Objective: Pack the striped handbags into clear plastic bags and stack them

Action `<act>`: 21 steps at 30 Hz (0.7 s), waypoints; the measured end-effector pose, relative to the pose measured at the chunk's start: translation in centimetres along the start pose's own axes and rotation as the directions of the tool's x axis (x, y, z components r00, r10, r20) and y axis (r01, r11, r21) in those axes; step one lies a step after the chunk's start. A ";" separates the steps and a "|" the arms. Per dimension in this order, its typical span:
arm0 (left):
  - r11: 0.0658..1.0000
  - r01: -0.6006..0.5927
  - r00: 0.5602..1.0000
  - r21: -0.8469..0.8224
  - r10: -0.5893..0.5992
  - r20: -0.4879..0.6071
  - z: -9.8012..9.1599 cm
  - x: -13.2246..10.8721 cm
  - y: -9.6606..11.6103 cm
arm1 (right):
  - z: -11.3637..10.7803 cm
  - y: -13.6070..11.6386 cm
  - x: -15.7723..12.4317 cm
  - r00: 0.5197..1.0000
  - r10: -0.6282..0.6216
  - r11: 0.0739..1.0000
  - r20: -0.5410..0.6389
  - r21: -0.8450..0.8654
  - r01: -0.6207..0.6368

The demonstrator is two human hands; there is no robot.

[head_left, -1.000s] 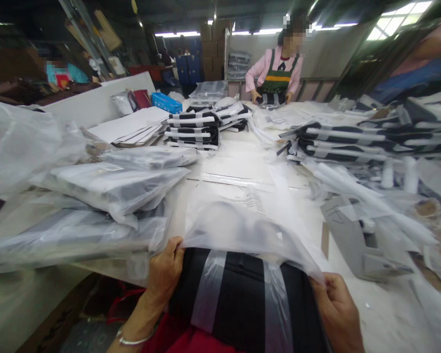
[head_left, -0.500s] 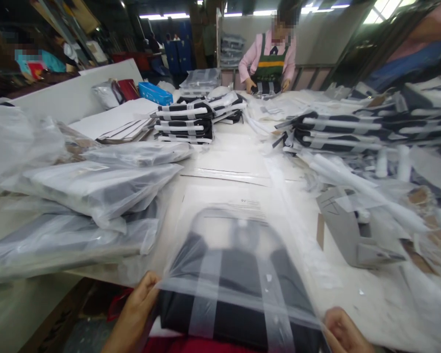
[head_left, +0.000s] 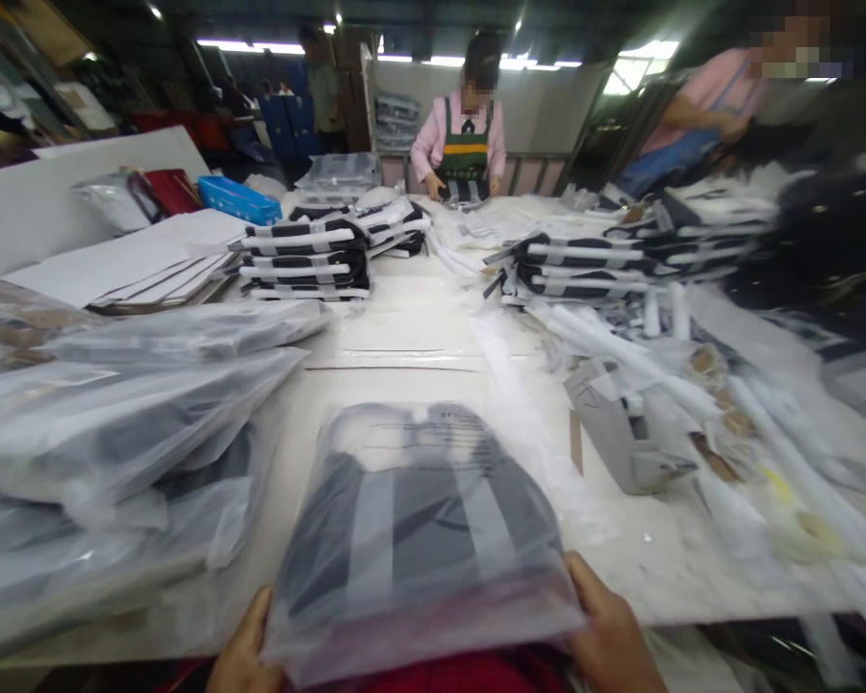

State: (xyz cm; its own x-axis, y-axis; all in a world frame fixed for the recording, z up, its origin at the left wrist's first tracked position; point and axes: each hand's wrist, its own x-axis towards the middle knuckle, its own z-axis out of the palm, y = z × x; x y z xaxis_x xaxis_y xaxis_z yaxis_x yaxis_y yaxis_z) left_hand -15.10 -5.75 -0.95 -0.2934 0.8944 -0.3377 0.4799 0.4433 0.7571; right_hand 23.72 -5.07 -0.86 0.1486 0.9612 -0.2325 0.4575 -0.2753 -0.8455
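Observation:
In front of me at the table's near edge lies a black bag with light grey straps, inside a clear, slightly frosted plastic bag. Faint printed lines show on the plastic's far part. My left hand grips the near left corner of the plastic bag. At its near right edge, my right hand is closed on the plastic, thumb on top. The fingers under the plastic are hidden on both sides.
Plastic-wrapped packages are piled at left. Stacks of black bags with white tubes stand farther back and at right. A grey open box sits among loose wrapping. Across the table, a person in a green apron handles a bag.
The plastic now covers the black bag's near end, which stuck out of it before. My right hand has come in to the plastic's edge. The view has turned right.

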 end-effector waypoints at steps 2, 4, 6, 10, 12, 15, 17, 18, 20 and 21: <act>0.996 -0.040 0.998 0.077 0.043 -0.042 0.6 2.3 1.8 | -0.7 -1.5 2.2 0.995 -0.085 0.993 -0.061 -0.082 0.079; 0.987 -0.084 0.989 0.138 0.100 -0.109 1.3 3.7 4.2 | -1.6 -2.1 3.2 0.957 -0.218 0.966 -0.190 -0.182 0.183; 0.974 -0.124 0.972 0.189 0.158 -0.175 1.8 4.3 6.0 | -2.1 -2.5 2.7 0.818 -0.476 0.870 -0.322 -0.304 0.387; 0.957 -0.161 0.952 0.241 0.215 -0.220 2.5 4.0 6.6 | 0.1 -5.2 0.4 0.448 -0.894 0.436 -0.026 -0.288 0.853; 0.945 -0.210 0.933 0.249 0.269 -0.237 2.6 3.8 5.8 | 2.9 -7.5 0.3 0.342 -0.896 0.315 0.283 -0.138 0.939; 0.894 -0.304 0.874 0.329 0.399 -0.278 2.6 3.5 4.6 | 8.1 -10.2 2.3 0.318 -0.774 0.325 0.547 -0.087 0.942; 0.847 -0.358 0.827 0.392 0.483 -0.288 2.5 3.4 4.1 | 11.3 -11.2 4.5 0.338 -0.696 0.356 0.633 -0.105 0.929; 0.832 -0.375 0.810 0.410 0.509 -0.292 2.5 3.4 4.0 | 12.8 -11.5 5.7 0.356 -0.680 0.363 0.641 -0.127 0.923; 0.824 -0.387 0.797 0.414 0.525 -0.300 2.3 3.5 3.7 | 15.2 -12.1 8.0 0.382 -0.704 0.339 0.599 -0.189 0.922; 0.828 -0.381 0.794 0.412 0.521 -0.313 2.1 3.6 3.5 | 16.2 -12.5 9.0 0.396 -0.726 0.324 0.563 -0.228 0.918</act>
State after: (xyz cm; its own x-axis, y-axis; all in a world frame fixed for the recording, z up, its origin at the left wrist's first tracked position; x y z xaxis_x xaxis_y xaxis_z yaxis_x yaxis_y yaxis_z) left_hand -12.68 -0.85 -0.67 -0.2417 0.9223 0.3016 0.8499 0.0512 0.5245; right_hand 5.16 7.30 -0.20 -0.7664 0.5911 0.2513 0.4847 0.7890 -0.3775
